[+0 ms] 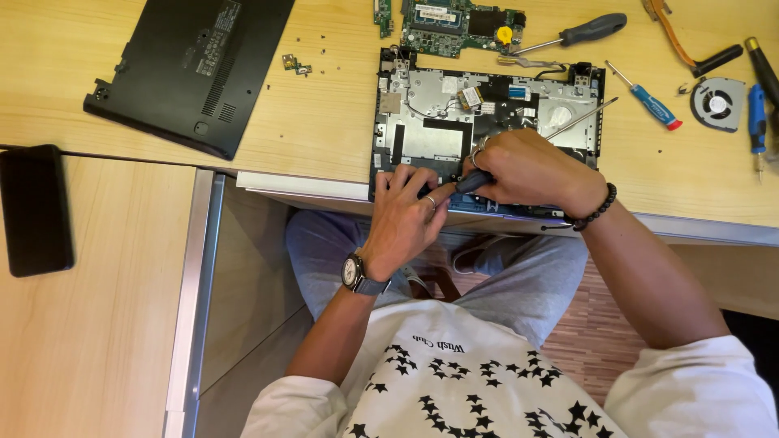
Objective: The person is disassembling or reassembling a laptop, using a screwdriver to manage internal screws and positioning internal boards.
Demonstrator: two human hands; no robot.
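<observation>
An opened laptop chassis (430, 113) lies on the wooden desk (324, 113), its metal inner frame exposed. My right hand (527, 166), with a bead bracelet at the wrist, grips a screwdriver (568, 120) whose dark handle points toward me and whose thin shaft angles up to the right over the chassis. My left hand (406, 215), wearing a ring and a wristwatch, presses on the near edge of the chassis beside the right hand.
A black laptop bottom cover (191, 69) lies at the far left. A green circuit board (454, 24), several screwdrivers (649, 101), a cooling fan (718, 104) and small screws (296, 65) lie around. A black phone (34, 209) rests on the lower side table.
</observation>
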